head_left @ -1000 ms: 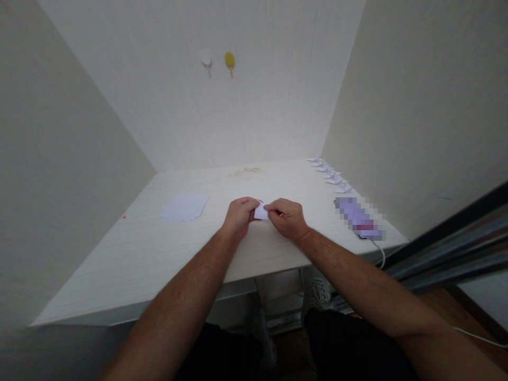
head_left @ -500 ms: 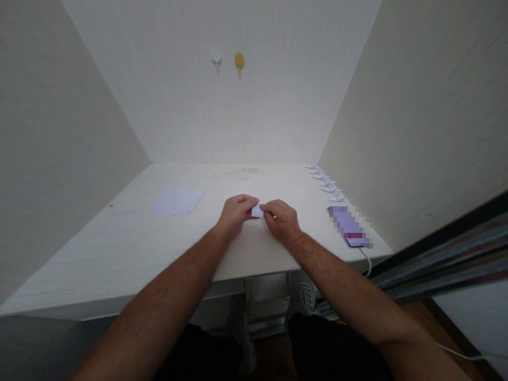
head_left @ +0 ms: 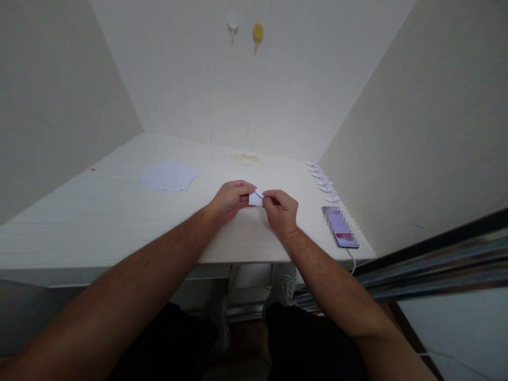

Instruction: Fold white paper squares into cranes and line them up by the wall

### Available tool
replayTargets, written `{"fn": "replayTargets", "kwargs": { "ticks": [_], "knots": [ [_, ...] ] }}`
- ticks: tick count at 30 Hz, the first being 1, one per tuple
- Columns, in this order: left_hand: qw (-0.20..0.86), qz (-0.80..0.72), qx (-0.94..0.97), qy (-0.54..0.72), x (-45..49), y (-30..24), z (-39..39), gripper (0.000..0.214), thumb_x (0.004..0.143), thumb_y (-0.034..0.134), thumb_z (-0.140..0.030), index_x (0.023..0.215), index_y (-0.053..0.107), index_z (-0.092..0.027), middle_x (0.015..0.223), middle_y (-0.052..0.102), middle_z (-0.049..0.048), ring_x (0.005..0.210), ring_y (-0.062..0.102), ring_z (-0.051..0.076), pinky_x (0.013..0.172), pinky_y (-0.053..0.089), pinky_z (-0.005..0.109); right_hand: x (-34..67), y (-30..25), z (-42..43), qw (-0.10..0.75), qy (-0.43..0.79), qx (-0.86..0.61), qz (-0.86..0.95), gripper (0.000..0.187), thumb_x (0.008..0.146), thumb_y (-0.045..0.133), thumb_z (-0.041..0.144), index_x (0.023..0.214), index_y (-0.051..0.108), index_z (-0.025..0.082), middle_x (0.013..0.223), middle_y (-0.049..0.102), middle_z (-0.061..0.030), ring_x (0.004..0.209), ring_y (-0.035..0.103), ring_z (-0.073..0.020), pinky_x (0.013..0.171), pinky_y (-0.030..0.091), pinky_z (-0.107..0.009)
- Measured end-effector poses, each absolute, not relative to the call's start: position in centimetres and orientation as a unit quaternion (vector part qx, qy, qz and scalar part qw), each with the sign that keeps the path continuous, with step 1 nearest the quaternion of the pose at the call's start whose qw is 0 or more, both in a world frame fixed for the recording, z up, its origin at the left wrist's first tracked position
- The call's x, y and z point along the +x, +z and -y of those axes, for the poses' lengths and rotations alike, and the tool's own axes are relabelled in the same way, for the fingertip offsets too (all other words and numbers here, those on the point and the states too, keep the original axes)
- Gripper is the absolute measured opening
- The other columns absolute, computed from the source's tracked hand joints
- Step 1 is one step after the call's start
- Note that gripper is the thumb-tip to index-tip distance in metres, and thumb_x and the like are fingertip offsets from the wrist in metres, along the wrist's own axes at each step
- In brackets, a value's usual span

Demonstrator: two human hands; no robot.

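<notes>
A small folded piece of white paper is held between my two hands over the middle of the white table. My left hand grips its left side, thumb on top and fingers beneath. On the right edge, my right hand pinches the paper between thumb and fingertips. A fold or flap shows along the paper's upper right edge. The fingertips of my right hand hide part of that edge.
A fanned stack of white paper sheets lies to the left. Several folded white paper figures stand in a row along the right wall, behind a phone with a white cable. Two hooks, white and yellow, hang on the back wall.
The camera view has tilted down and turned slightly. More of the paper shows between my hands, with a flap now visible at its upper right. Both hands keep hold of it.
</notes>
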State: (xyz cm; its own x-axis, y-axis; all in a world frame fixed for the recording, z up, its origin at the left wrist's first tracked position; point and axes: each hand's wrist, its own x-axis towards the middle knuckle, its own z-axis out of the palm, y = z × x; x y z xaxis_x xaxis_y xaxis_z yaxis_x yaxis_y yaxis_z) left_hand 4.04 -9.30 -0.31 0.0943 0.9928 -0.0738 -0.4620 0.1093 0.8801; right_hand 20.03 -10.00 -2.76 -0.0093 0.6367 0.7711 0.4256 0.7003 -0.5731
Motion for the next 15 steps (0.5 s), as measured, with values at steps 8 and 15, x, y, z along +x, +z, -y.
{"fn": "replayTargets", "kwargs": {
  "ticks": [8,15],
  "knots": [
    [0.647,-0.369,0.369,0.556,4.01,-0.47,9.18,0.013,0.062,0.076,-0.014,0.072,0.069,-0.012,0.070,0.069,0.0059,0.065,0.066,0.016,0.068,0.056,0.032,20.26,-2.59,10.20,0.582,0.079,-0.379,0.716,0.018,0.083,0.057,0.022,0.078,0.075,0.023,0.073,0.074,-0.0009,0.065,0.067,-0.0150,0.066,0.056,-0.029],
    [0.633,-0.378,0.378,0.560,4.02,-0.36,9.24,0.017,0.058,0.077,-0.017,0.071,0.068,-0.012,0.064,0.066,0.0034,0.058,0.061,0.013,0.057,0.050,0.027,20.20,-2.41,10.21,0.591,0.091,-0.375,0.709,0.019,0.079,0.057,0.020,0.076,0.075,0.021,0.073,0.075,-0.0019,0.062,0.067,-0.0143,0.061,0.055,-0.028]
  ]
}}
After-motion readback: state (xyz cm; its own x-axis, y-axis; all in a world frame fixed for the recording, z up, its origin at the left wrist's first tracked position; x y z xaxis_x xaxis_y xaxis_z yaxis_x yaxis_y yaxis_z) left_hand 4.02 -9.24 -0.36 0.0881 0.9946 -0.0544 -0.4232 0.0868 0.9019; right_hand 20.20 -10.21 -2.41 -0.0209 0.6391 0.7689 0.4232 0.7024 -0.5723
